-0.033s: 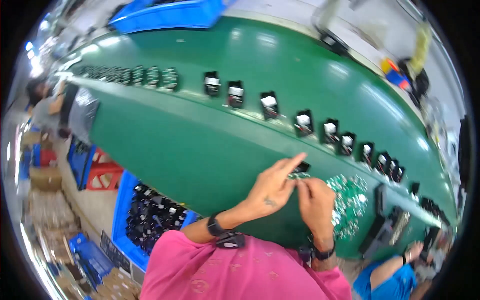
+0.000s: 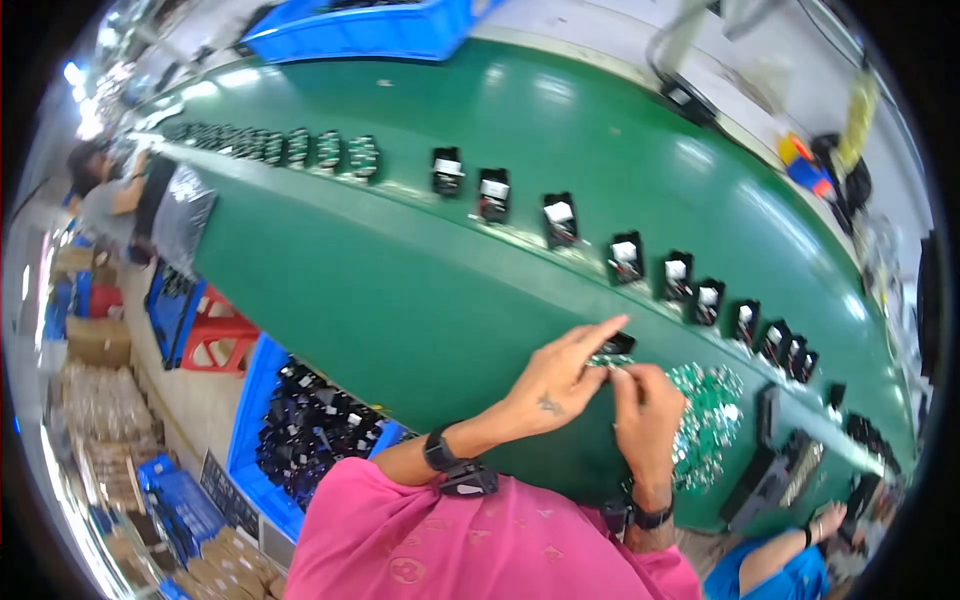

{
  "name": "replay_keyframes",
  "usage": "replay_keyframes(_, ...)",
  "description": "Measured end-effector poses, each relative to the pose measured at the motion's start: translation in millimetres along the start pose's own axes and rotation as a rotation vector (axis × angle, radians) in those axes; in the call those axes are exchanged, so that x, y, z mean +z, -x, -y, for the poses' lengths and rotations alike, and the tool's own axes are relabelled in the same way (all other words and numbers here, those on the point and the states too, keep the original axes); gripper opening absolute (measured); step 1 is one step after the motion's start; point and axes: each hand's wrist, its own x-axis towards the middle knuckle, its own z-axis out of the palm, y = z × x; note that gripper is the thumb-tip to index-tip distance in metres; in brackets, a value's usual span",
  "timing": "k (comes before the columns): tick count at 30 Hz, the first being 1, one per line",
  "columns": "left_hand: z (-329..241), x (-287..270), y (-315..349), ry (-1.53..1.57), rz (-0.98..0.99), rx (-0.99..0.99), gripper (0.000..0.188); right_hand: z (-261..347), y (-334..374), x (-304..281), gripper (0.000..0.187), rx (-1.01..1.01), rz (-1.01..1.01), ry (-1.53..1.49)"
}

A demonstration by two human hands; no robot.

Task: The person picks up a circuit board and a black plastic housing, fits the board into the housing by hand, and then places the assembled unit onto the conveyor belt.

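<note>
My left hand (image 2: 552,380) is over the green table, its index finger stretched out and its thumb and other fingers closed on a small green circuit board (image 2: 607,360). Right beside it, my right hand (image 2: 645,408) is pinched at the near edge of that board; what lies between its fingertips is too small to make out. Just beyond the fingers is a black plastic housing (image 2: 620,343), partly hidden by the left hand. A pile of loose green circuit boards (image 2: 708,420) lies to the right of my right hand.
Black housings with white parts (image 2: 627,258) stand in a row along a ledge, with stacked green boards (image 2: 363,158) farther left. A blue crate (image 2: 240,455) of black parts is at my left. A dark tool (image 2: 755,480) lies at right, near a co-worker's arm (image 2: 775,560).
The whole view has shifted slightly, so table and housings appear a little farther right and lower. Both hands keep nearly the same pose around the circuit board.
</note>
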Motion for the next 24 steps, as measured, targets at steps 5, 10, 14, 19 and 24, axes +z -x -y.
replay_keyframes(5,-3,-15,0,0.363,0.158,-0.184,0.066,-17,1,8,0.016,0.456,0.101,-0.475)
replay_keyframes(10,-2,-12,8,0.190,0.111,-0.089,0.071,-9,5,8,0.012,0.328,0.008,-0.454)
replay_keyframes(14,-2,-7,9,0.192,0.039,-0.033,0.067,3,4,14,0.009,0.259,0.025,-0.633)
replay_keyframes(19,2,-4,11,-0.046,-0.011,0.079,0.057,-15,7,6,0.022,0.378,0.065,-0.647)
replay_keyframes(24,9,3,7,-0.011,-0.027,0.042,0.050,-8,4,-5,0.030,0.380,0.223,-0.521)
